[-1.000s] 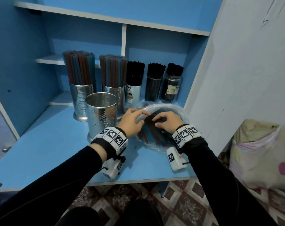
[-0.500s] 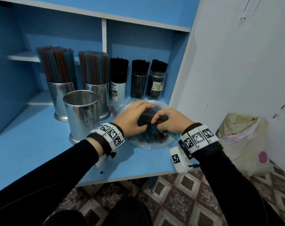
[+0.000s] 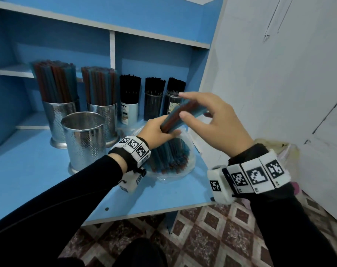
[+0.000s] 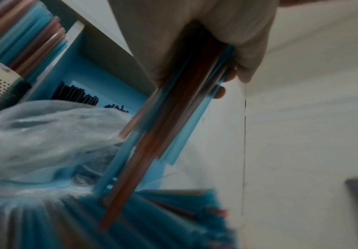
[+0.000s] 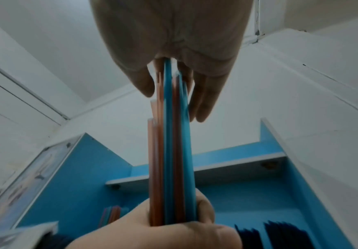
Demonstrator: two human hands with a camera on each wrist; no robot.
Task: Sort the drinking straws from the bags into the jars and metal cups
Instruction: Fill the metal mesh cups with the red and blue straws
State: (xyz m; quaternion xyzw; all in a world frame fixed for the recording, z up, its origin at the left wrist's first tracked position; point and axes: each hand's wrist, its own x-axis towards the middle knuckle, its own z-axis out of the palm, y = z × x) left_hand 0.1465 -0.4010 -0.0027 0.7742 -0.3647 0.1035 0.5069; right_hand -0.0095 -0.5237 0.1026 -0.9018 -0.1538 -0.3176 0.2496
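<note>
Two hands share one bunch of red and blue straws (image 3: pixel 180 117) raised just above the clear plastic bag (image 3: pixel 170 162) that lies on the blue desk (image 3: pixel 38 170): the left hand (image 3: pixel 160 132) is clenched round the bunch's lower end, and the right hand (image 3: pixel 208 120) steadies the upper end with its thumb on the near side and straight fingers on the far side, a light pinch, not a fist. The risk, as I judge it, is in the coming transfer to the empty metal cup (image 3: pixel 84 139): the straw ends are uneven in the right wrist view, so a loosened hold could let a few slide out and drop back into the bag or onto the desk, and a bunch carried in at a tilt could catch the cup's rim and tip the cup, which stands near the desk's front. The bag's loose film might also cling to trailing straws and drag. Counting downward: three perforated metal cups, of which two filled cups (image 3: pixel 60 116) at the back hold red and blue straws; three jars (image 3: pixel 154 101) packed with black straws; one bag in view, many straws inside it still; and one bunch in hand, its number too blurred to count.
</note>
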